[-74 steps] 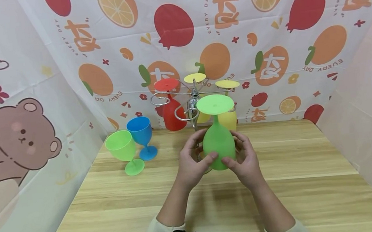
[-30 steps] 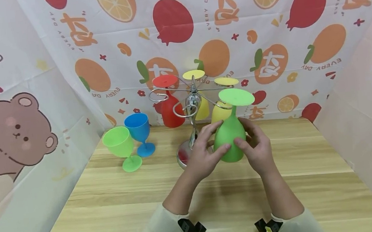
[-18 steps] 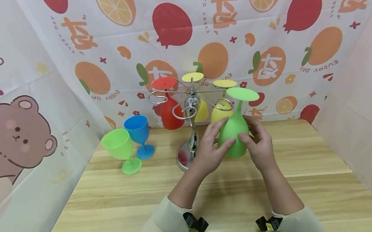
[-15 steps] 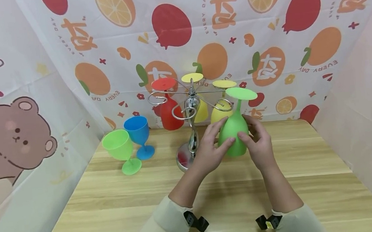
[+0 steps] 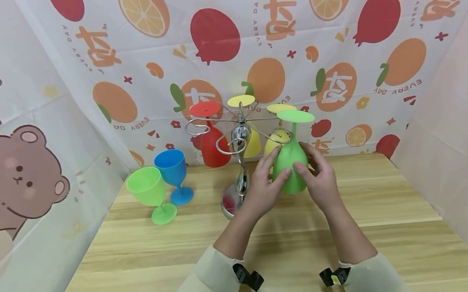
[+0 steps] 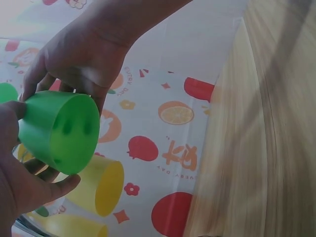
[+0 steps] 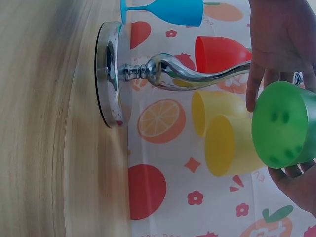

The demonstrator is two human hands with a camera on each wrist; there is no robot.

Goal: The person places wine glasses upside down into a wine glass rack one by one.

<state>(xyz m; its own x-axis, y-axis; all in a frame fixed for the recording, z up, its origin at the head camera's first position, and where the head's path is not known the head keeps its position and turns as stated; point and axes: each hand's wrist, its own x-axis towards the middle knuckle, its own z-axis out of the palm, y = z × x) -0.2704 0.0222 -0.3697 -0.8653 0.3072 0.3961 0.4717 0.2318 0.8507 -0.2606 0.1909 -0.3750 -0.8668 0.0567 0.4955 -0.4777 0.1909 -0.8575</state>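
Both hands hold a green plastic goblet (image 5: pixel 290 169) upside down by its bowl. My left hand (image 5: pixel 261 188) grips the bowl from the left and my right hand (image 5: pixel 319 180) from the right, thumbs on the near side. The goblet's stem stands close beside a curled hook of the chrome goblet rack (image 5: pixel 242 173); whether they touch I cannot tell. Hanging upside down on the rack are a red goblet (image 5: pixel 213 145) and two yellow goblets, one at the back (image 5: pixel 252 139) and one partly hidden behind the green goblet. In the right wrist view the green bowl's (image 7: pixel 280 123) open mouth shows.
To the rack's left, a second green goblet (image 5: pixel 147 187) and a blue goblet (image 5: pixel 172 168) stand upright on the wooden table (image 5: pixel 153 276). Two hooks at the rack's front left carry nothing. A fruit-print cloth (image 5: pixel 215 35) hangs behind the table.
The held green goblet moved right and away from the rack's front, then slightly back left toward the right-hand hook. Both hands moved with it. The other goblets stayed in place.
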